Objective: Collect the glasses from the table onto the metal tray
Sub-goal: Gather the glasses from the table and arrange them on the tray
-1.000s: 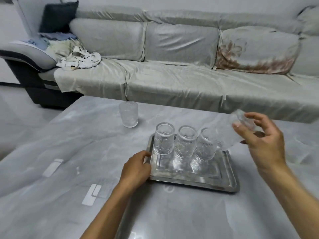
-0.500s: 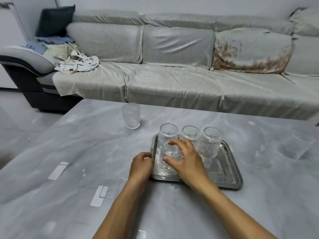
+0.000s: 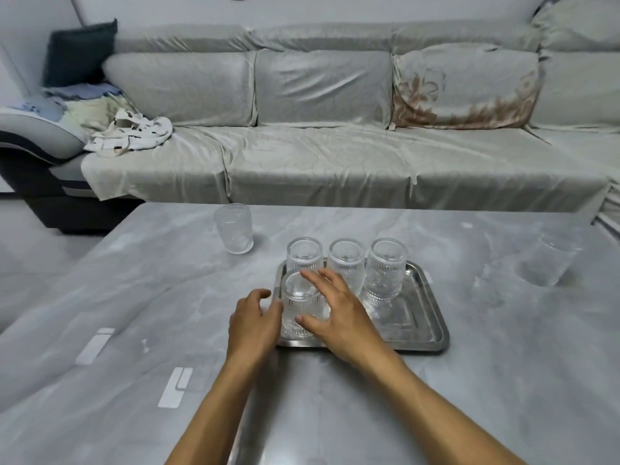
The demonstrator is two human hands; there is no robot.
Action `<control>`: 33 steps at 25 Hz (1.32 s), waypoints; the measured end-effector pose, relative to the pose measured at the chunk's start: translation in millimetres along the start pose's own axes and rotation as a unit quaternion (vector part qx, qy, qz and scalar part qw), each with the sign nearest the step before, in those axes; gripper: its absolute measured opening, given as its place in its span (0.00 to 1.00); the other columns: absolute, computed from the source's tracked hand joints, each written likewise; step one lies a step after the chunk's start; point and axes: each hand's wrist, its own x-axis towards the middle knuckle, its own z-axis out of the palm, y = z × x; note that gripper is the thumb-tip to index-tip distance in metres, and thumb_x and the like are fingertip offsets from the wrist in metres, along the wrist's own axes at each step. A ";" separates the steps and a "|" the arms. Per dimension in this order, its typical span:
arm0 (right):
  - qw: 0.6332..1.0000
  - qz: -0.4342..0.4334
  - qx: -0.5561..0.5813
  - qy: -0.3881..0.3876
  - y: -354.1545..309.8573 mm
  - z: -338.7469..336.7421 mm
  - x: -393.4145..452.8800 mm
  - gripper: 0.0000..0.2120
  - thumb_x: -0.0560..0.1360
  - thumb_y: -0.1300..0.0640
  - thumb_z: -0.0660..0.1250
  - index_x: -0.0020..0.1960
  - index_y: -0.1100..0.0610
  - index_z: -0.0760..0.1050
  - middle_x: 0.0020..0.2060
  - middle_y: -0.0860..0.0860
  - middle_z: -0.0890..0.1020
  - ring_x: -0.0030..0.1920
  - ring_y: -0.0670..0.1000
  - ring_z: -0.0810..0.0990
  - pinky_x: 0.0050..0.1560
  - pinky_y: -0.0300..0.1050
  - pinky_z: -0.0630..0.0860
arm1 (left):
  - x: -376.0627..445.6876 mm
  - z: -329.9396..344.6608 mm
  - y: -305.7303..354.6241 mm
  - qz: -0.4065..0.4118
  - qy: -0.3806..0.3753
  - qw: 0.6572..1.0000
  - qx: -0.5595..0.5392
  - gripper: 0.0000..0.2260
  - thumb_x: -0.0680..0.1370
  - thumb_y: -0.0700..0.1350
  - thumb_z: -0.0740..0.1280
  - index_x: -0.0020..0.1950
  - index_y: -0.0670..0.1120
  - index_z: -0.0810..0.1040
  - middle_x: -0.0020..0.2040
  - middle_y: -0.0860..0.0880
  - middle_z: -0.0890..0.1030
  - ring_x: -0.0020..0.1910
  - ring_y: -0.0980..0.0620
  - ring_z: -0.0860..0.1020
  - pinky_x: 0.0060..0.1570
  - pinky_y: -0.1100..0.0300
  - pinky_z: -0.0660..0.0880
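Note:
The metal tray [image 3: 423, 318] lies in the middle of the grey table. Three ribbed clear glasses stand in its back row: left [image 3: 303, 255], middle [image 3: 346, 258], right [image 3: 385, 268]. A fourth glass [image 3: 296, 298] stands upright on the tray's front left corner, and my right hand [image 3: 337, 312] is wrapped around it, thumb in front and fingers over the rim. My left hand [image 3: 253, 320] grips the tray's left edge. One loose glass [image 3: 234, 228] stands on the table behind and left of the tray. Another glass [image 3: 550, 263] stands far right.
The grey marble-look table [image 3: 134, 313] carries several white reflections near its front left. A long sofa [image 3: 322, 156] with a light cover runs behind the table, with a bundle of cloth [image 3: 129, 134] on its left end.
My right hand brought a glass from the right side of the table and set it down on the tray's front left corner. My left hand has stayed on the tray's edge.

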 end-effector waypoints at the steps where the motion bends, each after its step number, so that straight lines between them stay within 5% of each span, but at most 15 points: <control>1: 1.000 -0.003 0.006 0.012 2.9 -7.8 -5.5 0.35 0.69 0.48 0.72 0.73 0.45 0.63 0.72 0.46 0.65 0.70 0.43 0.65 0.66 0.35 0.63 | -5.7 -1.9 5.3 0.065 0.045 0.995 0.055 0.15 0.77 0.48 0.65 0.62 0.48 0.77 0.63 0.46 0.77 0.61 0.44 0.75 0.61 0.50 0.72; 4: 0.993 0.052 0.028 0.105 21.3 -49.6 -26.0 0.29 0.70 0.50 0.70 0.70 0.48 0.66 0.67 0.44 0.72 0.64 0.44 0.71 0.62 0.38 0.69 | -35.1 -2.8 22.6 0.270 0.084 0.958 0.045 0.15 0.76 0.40 0.66 0.62 0.51 0.77 0.62 0.52 0.78 0.61 0.49 0.76 0.59 0.54 0.72; 8: 0.961 0.165 0.002 0.221 59.8 -121.7 -45.6 0.19 0.73 0.59 0.66 0.64 0.53 0.72 0.62 0.49 0.78 0.56 0.52 0.79 0.58 0.50 0.75 | -79.3 51.8 49.5 0.395 -0.078 0.910 0.100 0.20 0.74 0.41 0.65 0.65 0.54 0.76 0.63 0.57 0.77 0.62 0.57 0.74 0.62 0.71 0.65; 12: 0.951 0.180 -0.057 0.245 104.8 -190.1 -62.8 0.18 0.73 0.62 0.63 0.63 0.54 0.72 0.62 0.51 0.78 0.54 0.53 0.79 0.55 0.48 0.75 | -92.4 153.4 92.7 0.430 -0.285 0.806 0.290 0.25 0.75 0.47 0.63 0.73 0.49 0.68 0.70 0.49 0.72 0.67 0.47 0.71 0.64 0.58 0.69; 15: 0.947 0.188 -0.135 0.223 147.2 -238.0 -64.5 0.20 0.73 0.59 0.64 0.65 0.54 0.71 0.64 0.52 0.75 0.57 0.55 0.78 0.54 0.49 0.75 | -76.9 219.9 122.7 0.435 -0.320 0.720 0.436 0.22 0.77 0.49 0.60 0.72 0.49 0.66 0.68 0.45 0.71 0.66 0.42 0.72 0.64 0.50 0.67; 18: 0.922 0.219 -0.202 0.249 187.8 -274.1 -54.0 0.25 0.71 0.55 0.66 0.68 0.53 0.67 0.68 0.53 0.71 0.62 0.60 0.73 0.59 0.53 0.71 | -55.3 261.7 145.8 0.398 -0.321 0.677 0.530 0.29 0.75 0.59 0.64 0.74 0.54 0.62 0.74 0.44 0.65 0.72 0.41 0.66 0.71 0.46 0.59; 20: 0.900 0.254 -0.207 0.286 212.8 -289.0 -41.5 0.35 0.69 0.50 0.70 0.72 0.52 0.61 0.72 0.53 0.66 0.66 0.62 0.69 0.62 0.56 0.68 | -40.6 274.9 149.1 0.375 -0.343 0.673 0.537 0.34 0.72 0.63 0.66 0.75 0.56 0.60 0.72 0.44 0.65 0.71 0.40 0.67 0.69 0.48 0.63; 23: 0.858 0.345 0.013 0.381 245.7 -296.3 -20.0 0.49 0.63 0.48 0.77 0.75 0.51 0.52 0.74 0.54 0.64 0.69 0.60 0.69 0.65 0.53 0.68 | -31.8 278.4 142.8 0.364 -0.392 0.675 0.508 0.37 0.72 0.62 0.67 0.77 0.55 0.56 0.72 0.44 0.64 0.69 0.39 0.65 0.68 0.48 0.65; 25: 0.831 0.380 0.128 0.386 262.9 -291.2 -10.9 0.46 0.62 0.49 0.78 0.73 0.54 0.58 0.71 0.55 0.71 0.66 0.58 0.73 0.63 0.48 0.70 | -30.8 278.1 141.1 0.378 -0.388 0.676 0.500 0.37 0.72 0.62 0.67 0.77 0.56 0.55 0.73 0.43 0.63 0.69 0.39 0.65 0.67 0.49 0.66; 30: 0.835 0.397 0.094 0.370 263.3 -277.3 -16.9 0.35 0.59 0.45 0.78 0.61 0.56 0.70 0.60 0.54 0.80 0.58 0.58 0.79 0.53 0.45 0.73 | -32.8 277.7 141.0 0.360 -0.394 0.676 0.508 0.36 0.73 0.61 0.67 0.77 0.54 0.56 0.72 0.43 0.63 0.69 0.38 0.65 0.66 0.45 0.67; 33: 0.823 0.360 0.174 0.403 217.0 -271.2 -26.6 0.36 0.53 0.42 0.77 0.59 0.52 0.73 0.55 0.50 0.82 0.52 0.54 0.81 0.54 0.51 0.79 | -47.8 265.2 152.0 0.386 -0.369 0.678 0.504 0.23 0.75 0.50 0.66 0.68 0.47 0.68 0.65 0.43 0.71 0.63 0.40 0.73 0.57 0.48 0.73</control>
